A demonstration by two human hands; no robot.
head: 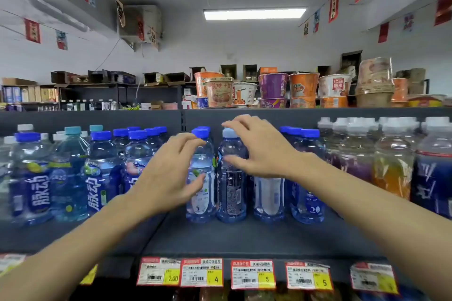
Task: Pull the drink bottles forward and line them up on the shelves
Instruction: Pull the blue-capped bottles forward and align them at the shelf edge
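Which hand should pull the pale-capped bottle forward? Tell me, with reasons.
Right. The right hand reaches over the pale-capped bottle, fingers above its cap, thumb at its shoulder. The left hand is at the neighbouring blue-capped bottle instead.

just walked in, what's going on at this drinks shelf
A person is reaching both hands into the drinks shelf. The left hand spreads around a dark-blue-capped bottle, the right hand around the pale-capped bottle beside it; neither grip looks closed yet. Both bottles stand set back from the shelf's front edge, so pulling forward is not yet done.
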